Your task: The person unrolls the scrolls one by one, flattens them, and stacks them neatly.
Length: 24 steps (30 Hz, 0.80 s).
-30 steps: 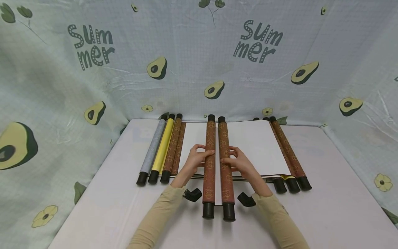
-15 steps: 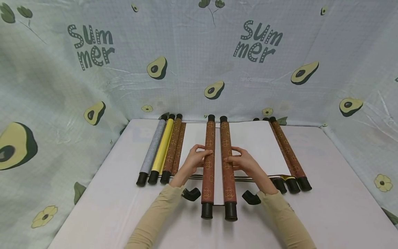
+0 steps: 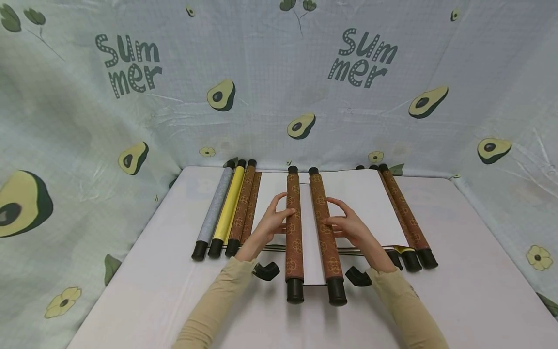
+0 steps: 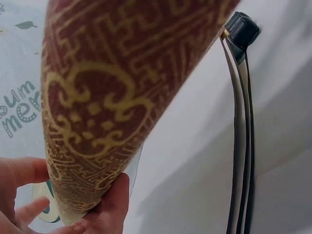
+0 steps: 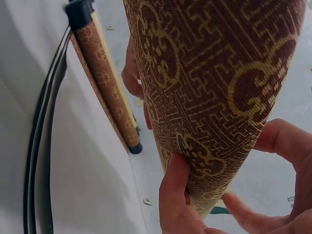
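A brown hanging scroll with gold flower patterns and black end caps is held partly unrolled, a narrow white strip (image 3: 310,232) showing between its two rolls. My left hand (image 3: 271,223) grips the left roll (image 3: 294,232) around its middle, thumb on top. The right roll (image 3: 326,228) is gripped by my right hand (image 3: 352,227), likewise at mid-length. In the left wrist view, fingers and thumb wrap the patterned roll (image 4: 97,107). The right wrist view shows thumb and fingers around the other roll (image 5: 214,87). Below lies a stack of opened scrolls with a white sheet (image 3: 362,203) on top.
Grey (image 3: 214,208), yellow (image 3: 230,206) and brown rolls (image 3: 242,206) lie along the stack's left side. More brown rolls (image 3: 403,213) line its right side, black caps protruding. A white table (image 3: 152,291) carries everything, with avocado-print cloth (image 3: 261,63) behind.
The two rolls have drawn apart, widening the white strip between them. My right hand has moved right with its roll, which now slants more. The left roll shifted only slightly.
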Each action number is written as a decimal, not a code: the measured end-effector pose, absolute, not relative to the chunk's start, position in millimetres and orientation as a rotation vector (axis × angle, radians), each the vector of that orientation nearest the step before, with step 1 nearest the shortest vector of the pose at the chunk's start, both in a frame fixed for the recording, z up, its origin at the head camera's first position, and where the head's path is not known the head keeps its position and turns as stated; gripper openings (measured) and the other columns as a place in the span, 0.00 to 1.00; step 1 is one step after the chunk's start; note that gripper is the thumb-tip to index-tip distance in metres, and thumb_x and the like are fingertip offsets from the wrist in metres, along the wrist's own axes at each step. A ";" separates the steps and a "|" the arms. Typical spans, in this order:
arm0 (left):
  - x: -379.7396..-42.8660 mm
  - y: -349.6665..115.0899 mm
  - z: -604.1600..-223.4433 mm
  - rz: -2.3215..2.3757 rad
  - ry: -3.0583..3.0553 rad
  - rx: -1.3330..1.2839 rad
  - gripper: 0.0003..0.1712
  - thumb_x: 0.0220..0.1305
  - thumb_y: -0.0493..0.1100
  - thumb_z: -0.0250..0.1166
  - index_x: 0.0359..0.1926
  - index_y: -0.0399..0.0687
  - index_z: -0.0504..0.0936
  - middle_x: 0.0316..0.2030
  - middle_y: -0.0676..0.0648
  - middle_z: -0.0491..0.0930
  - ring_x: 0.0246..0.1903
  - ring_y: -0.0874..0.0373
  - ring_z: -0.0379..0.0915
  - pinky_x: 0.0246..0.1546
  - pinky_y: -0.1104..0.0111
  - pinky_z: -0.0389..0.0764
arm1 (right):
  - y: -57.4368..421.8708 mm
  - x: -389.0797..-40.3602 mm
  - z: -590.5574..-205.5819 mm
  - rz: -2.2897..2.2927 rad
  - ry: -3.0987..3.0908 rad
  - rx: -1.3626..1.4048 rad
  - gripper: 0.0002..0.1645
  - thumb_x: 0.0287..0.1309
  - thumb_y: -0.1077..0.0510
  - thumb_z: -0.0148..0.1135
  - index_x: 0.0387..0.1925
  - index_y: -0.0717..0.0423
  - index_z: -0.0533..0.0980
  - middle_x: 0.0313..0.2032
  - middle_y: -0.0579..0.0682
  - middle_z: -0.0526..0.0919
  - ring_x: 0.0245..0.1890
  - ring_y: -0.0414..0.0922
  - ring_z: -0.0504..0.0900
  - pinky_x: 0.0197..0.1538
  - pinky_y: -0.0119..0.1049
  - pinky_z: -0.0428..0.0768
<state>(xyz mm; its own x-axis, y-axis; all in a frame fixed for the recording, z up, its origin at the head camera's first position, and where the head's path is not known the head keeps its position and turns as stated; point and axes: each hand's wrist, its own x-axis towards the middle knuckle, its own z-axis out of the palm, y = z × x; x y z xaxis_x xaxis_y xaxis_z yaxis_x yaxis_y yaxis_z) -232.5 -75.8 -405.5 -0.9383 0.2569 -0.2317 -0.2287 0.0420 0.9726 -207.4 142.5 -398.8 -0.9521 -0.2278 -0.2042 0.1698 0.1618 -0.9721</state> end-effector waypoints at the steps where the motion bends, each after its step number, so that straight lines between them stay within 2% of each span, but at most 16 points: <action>1: -232.2 -76.2 -405.1 1.955 1.984 0.037 0.32 0.63 0.42 0.53 0.65 0.65 0.54 0.49 0.39 0.72 0.25 0.58 0.75 0.22 0.69 0.75 | 142.9 -207.2 -399.1 -1.849 2.144 -0.058 0.40 0.56 0.61 0.53 0.67 0.47 0.49 0.33 0.44 0.76 0.28 0.39 0.78 0.36 0.37 0.76; 5: -231.8 -77.8 -404.7 1.916 1.996 0.080 0.27 0.64 0.42 0.53 0.62 0.65 0.61 0.47 0.42 0.71 0.24 0.60 0.72 0.22 0.68 0.74 | 143.6 -207.4 -400.8 -1.824 2.163 -0.044 0.36 0.55 0.61 0.52 0.65 0.49 0.54 0.39 0.50 0.72 0.25 0.39 0.77 0.33 0.36 0.76; 9: -232.6 -78.3 -406.2 1.889 1.992 0.098 0.22 0.64 0.42 0.52 0.59 0.62 0.67 0.40 0.46 0.70 0.24 0.58 0.71 0.22 0.67 0.74 | 143.0 -205.9 -401.6 -1.789 2.194 -0.044 0.31 0.56 0.59 0.51 0.63 0.52 0.59 0.49 0.60 0.68 0.31 0.42 0.77 0.34 0.36 0.76; 11: -232.9 -78.1 -407.3 1.884 1.997 0.102 0.21 0.64 0.42 0.52 0.58 0.60 0.68 0.37 0.47 0.70 0.24 0.58 0.72 0.22 0.68 0.74 | 142.2 -205.1 -401.7 -1.781 2.203 -0.045 0.29 0.56 0.58 0.51 0.61 0.54 0.61 0.52 0.61 0.67 0.33 0.43 0.77 0.35 0.36 0.76; 13: -232.9 -77.6 -407.9 1.889 1.999 0.104 0.21 0.64 0.41 0.51 0.58 0.59 0.68 0.35 0.47 0.70 0.22 0.59 0.72 0.21 0.68 0.74 | 141.0 -204.7 -401.8 -1.783 2.201 -0.044 0.28 0.56 0.58 0.50 0.60 0.56 0.62 0.50 0.61 0.67 0.33 0.44 0.76 0.34 0.36 0.75; 16: -230.5 -77.5 -404.4 1.905 1.991 0.124 0.21 0.64 0.41 0.51 0.59 0.56 0.68 0.30 0.49 0.69 0.17 0.62 0.68 0.19 0.69 0.73 | 137.5 -202.2 -397.8 -1.795 2.200 -0.038 0.27 0.56 0.59 0.50 0.59 0.57 0.62 0.43 0.55 0.71 0.29 0.43 0.76 0.31 0.35 0.74; 18: -230.7 -77.2 -404.1 1.918 1.987 0.140 0.22 0.64 0.41 0.52 0.59 0.55 0.67 0.30 0.50 0.70 0.17 0.62 0.66 0.18 0.70 0.72 | 136.1 -202.4 -398.0 -1.805 2.194 -0.039 0.26 0.57 0.60 0.50 0.58 0.57 0.62 0.40 0.52 0.71 0.27 0.42 0.75 0.30 0.35 0.74; 21: -230.7 -76.2 -403.3 1.933 1.983 0.161 0.23 0.61 0.42 0.55 0.59 0.55 0.66 0.33 0.48 0.73 0.21 0.62 0.68 0.19 0.69 0.73 | 134.3 -203.3 -399.3 -1.814 2.194 -0.040 0.25 0.56 0.58 0.52 0.56 0.56 0.62 0.41 0.54 0.71 0.26 0.42 0.76 0.30 0.36 0.76; 24: -232.4 -74.4 -405.3 1.947 1.986 0.166 0.26 0.57 0.41 0.60 0.58 0.56 0.67 0.39 0.43 0.74 0.26 0.60 0.72 0.22 0.67 0.76 | 133.8 -207.1 -404.9 -1.803 2.217 -0.032 0.26 0.54 0.55 0.57 0.53 0.53 0.62 0.45 0.59 0.70 0.29 0.44 0.77 0.32 0.39 0.78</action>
<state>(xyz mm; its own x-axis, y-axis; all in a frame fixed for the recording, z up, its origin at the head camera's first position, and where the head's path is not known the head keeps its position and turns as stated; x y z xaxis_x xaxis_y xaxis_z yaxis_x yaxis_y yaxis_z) -232.4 -74.4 -405.3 -0.9306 0.3255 -0.1672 -0.1607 0.0470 0.9859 -207.1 133.8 -404.9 -0.9598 -0.1933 -0.2035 0.1597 0.2198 -0.9624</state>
